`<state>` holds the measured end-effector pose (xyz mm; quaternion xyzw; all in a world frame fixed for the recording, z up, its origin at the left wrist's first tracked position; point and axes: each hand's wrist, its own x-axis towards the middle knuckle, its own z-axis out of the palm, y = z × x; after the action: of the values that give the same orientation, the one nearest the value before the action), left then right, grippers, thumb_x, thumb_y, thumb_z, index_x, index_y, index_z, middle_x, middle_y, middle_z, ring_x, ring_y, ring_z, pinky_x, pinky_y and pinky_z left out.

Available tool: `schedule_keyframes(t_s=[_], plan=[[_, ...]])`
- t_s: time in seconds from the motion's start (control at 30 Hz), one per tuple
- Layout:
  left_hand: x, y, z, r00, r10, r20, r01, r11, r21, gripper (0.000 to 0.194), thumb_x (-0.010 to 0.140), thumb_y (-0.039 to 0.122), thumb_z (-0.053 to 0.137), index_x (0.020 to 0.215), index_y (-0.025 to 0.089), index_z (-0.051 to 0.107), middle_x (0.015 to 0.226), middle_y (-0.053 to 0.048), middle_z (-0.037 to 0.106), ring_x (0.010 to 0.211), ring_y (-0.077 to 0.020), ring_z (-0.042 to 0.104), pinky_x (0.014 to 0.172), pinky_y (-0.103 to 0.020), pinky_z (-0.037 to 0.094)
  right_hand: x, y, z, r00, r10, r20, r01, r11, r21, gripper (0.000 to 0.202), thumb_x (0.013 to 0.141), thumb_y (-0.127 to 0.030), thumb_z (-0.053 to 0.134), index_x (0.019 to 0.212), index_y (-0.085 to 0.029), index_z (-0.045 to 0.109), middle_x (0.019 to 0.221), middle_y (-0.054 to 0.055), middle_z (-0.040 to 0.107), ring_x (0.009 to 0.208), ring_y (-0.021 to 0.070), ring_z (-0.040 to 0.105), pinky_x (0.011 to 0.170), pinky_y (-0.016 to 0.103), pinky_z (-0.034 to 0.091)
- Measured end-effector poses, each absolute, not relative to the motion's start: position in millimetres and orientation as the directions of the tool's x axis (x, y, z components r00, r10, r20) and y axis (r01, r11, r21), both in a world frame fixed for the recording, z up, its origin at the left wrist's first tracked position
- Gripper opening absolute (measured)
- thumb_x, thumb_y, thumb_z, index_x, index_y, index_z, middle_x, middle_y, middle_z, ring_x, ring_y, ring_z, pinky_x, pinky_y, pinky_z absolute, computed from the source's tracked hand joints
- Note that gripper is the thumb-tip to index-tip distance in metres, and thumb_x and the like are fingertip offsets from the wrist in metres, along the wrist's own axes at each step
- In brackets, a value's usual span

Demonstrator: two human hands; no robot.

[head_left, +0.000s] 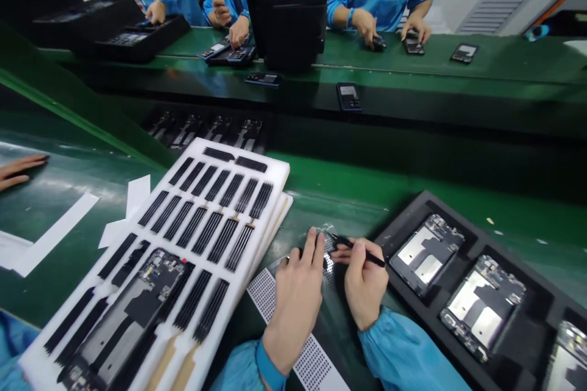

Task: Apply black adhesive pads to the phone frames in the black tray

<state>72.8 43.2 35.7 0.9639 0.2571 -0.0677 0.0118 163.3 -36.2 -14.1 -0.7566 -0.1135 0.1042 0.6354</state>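
My left hand (298, 296) lies on the bench with its index and middle fingers stretched forward, pressing near a small dotted sheet (328, 261). Black tweezers (355, 247) are gripped in my right hand (365, 284), their tip over that sheet beside my left fingertips. Under my left wrist runs a white strip with rows of small dark dots (316, 366). On the left, a white foam tray (220, 192) holds many thin black strips in slots, and an opened phone body (132, 317) rests on it.
At the right, a black foam tray (389, 226) holds opened phone bodies (428, 253). Another person's hand (21, 171) is at the left edge, near white paper strips (59, 235). Across the line, people in blue handle phones; a phone (349, 98) lies on the dark belt (413, 110).
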Motion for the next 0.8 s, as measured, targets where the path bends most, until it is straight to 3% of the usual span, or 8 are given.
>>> schedule_keyframes(t_s=[0.6,0.7,0.8], plan=[[84.9,46.1,40.3,0.854,0.479,-0.203,0.496,-0.867,0.043,0.075,0.079,-0.005,0.046,0.151,0.016,0.046,0.156,-0.014,0.048,0.102,-0.0282,0.071,0.071,-0.038,0.064,166.1,-32.9,-11.8,0.939,0.344,0.003,0.081,-0.212,-0.974,0.041,0.101,-0.058,0.05,0.097,-0.019,0.061,0.081,0.009,0.074,0.062,0.022,0.073,0.058,0.033,0.064],[83.1,47.4,37.9,0.834,0.513,-0.204,0.547,-0.816,0.188,0.072,0.081,-0.006,0.043,0.149,0.018,0.049,0.155,-0.014,0.049,0.106,-0.0295,0.07,0.076,-0.04,0.062,166.4,-31.6,-12.7,0.942,0.336,-0.016,0.055,-0.2,-0.978,0.042,0.101,-0.057,0.05,0.102,-0.017,0.063,0.085,0.01,0.074,0.065,0.0224,0.074,0.06,0.034,0.065],[76.4,48.4,36.3,0.717,0.684,-0.135,0.606,-0.515,0.607,0.053,0.093,0.005,0.042,0.145,0.017,0.048,0.143,-0.016,0.06,0.116,-0.0287,0.065,0.09,-0.042,0.057,167.4,-32.3,-3.1,0.946,0.321,-0.042,0.004,-0.14,-0.99,0.043,0.101,-0.056,0.053,0.108,-0.016,0.064,0.085,0.011,0.076,0.064,0.0232,0.074,0.06,0.035,0.064]])
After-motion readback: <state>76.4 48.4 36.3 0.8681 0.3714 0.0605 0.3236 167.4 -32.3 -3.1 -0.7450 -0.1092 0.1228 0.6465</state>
